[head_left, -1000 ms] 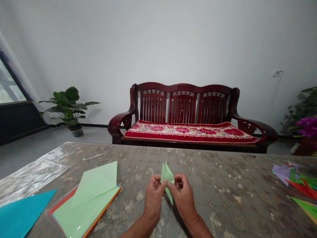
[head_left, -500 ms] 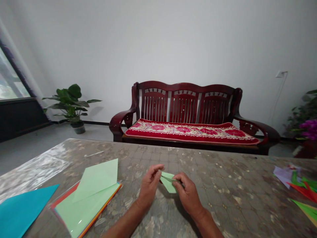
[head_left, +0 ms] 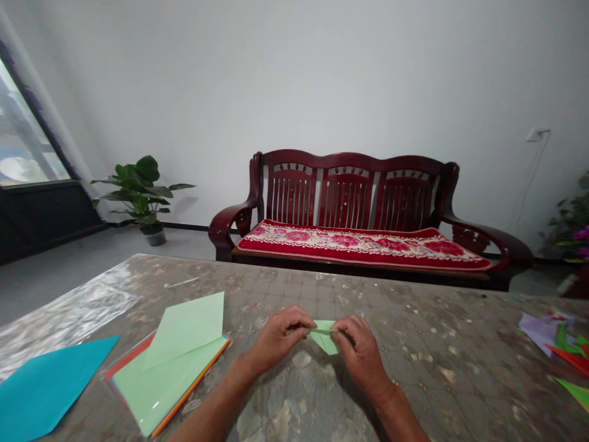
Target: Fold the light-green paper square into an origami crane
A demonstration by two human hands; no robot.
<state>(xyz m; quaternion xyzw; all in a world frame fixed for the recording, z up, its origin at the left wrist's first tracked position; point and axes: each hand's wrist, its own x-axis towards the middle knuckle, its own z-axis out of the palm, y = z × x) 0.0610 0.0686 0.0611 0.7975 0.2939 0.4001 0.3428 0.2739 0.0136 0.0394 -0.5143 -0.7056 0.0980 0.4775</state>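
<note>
A small piece of folded light green paper (head_left: 326, 341) is held between my two hands, over the middle of the table (head_left: 294, 405). My left hand (head_left: 284, 334) pinches its left corner between thumb and fingers. On the right side, my right hand (head_left: 359, 345) grips the other corner the same way. A crease or flap runs across the paper's upper part, and its lower part narrows downward. The fingers cover both ends of the paper.
Left of my hands lies a stack of coloured paper (head_left: 175, 380), with a loose green sheet (head_left: 191, 325) on top. A blue sheet (head_left: 50, 387) is farther left. Folded colourful paper pieces (head_left: 547, 334) lie at the right. Beyond the table stands a wooden bench (head_left: 350, 190).
My left hand has closed on the paper's left corner, where its fingers were looser before. The paper's shape between my hands has changed. The view has shifted slightly left.
</note>
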